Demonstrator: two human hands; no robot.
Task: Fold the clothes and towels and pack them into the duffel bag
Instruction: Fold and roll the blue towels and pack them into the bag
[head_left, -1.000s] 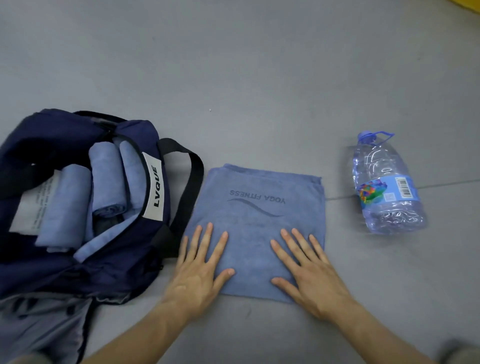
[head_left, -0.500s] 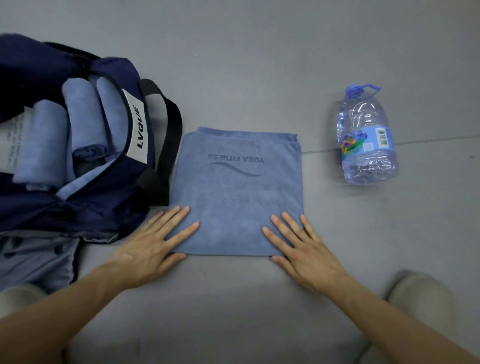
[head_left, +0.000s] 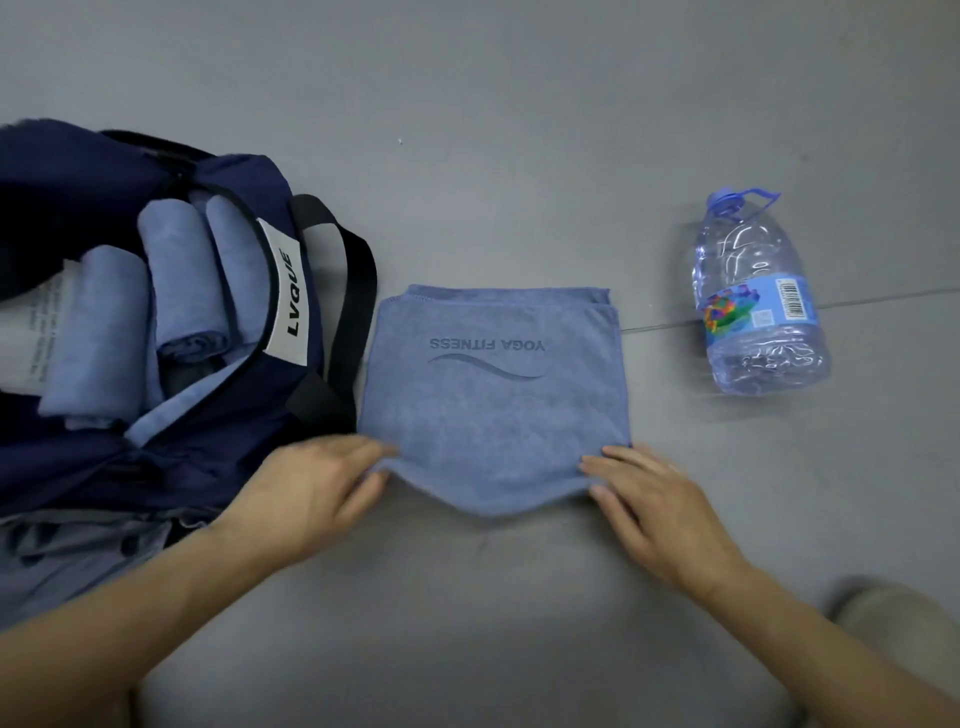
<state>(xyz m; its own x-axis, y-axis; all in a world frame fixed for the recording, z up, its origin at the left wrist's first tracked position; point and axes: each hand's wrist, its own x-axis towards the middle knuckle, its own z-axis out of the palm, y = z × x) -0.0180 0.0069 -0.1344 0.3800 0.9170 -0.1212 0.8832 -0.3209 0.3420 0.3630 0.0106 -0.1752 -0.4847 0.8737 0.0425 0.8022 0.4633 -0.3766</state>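
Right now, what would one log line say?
step: fold towel | left hand: grips near-left corner | right hand: grips near-right corner | towel: on floor, near edge lifted | duffel bag: open, rolled towels inside

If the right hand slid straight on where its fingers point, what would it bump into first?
The blue towel, whose near corner the right hand pinches; past it, probably the duffel bag's strap.

Matt cloth towel (head_left: 493, 410); glossy clear bottle (head_left: 756, 306), probably plastic
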